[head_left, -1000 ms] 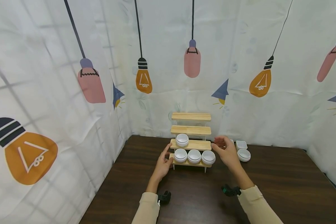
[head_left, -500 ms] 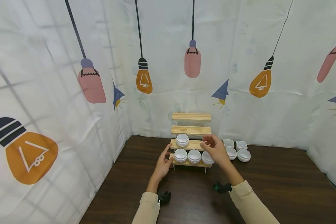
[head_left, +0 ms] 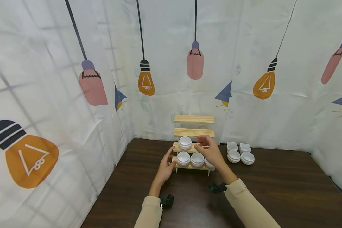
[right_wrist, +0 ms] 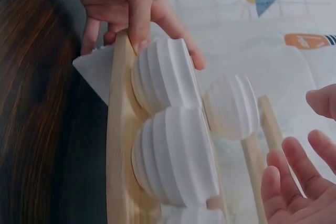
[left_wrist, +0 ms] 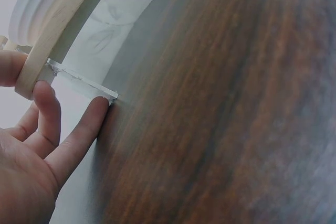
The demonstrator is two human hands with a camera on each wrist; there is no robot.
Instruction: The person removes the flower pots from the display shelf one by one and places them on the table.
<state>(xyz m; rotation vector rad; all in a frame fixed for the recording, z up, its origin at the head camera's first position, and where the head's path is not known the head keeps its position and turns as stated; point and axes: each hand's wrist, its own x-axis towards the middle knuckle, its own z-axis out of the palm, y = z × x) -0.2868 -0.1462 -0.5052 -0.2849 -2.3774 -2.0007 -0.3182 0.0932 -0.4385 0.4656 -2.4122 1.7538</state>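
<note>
A tiered wooden shelf stand [head_left: 194, 119] stands at the back of the table. My left hand [head_left: 164, 167] grips the left end of its lowest board [left_wrist: 55, 32]; the thumb presses on top and another finger lies beneath. One fingertip touches the clear leg [left_wrist: 84, 81]. Three small white ribbed bowls [right_wrist: 176, 156] line the lowest board. Another white bowl [head_left: 185, 143] sits at the left of the second board. Over that board's right part hovers my right hand [head_left: 212, 153], thumb and fingers apart, with nothing seen between them. It partly hides the rightmost lower bowl.
Right of the stand, two square white dishes [head_left: 245, 148] sit behind two round white bowls [head_left: 247, 158] on the dark wooden table [head_left: 285, 190]. A white printed curtain [head_left: 171, 63] hangs close behind the stand.
My right hand has moved left from the stand's right end to over the second board, uncovering dishes at the right. The left hand has stayed on the lowest board.
</note>
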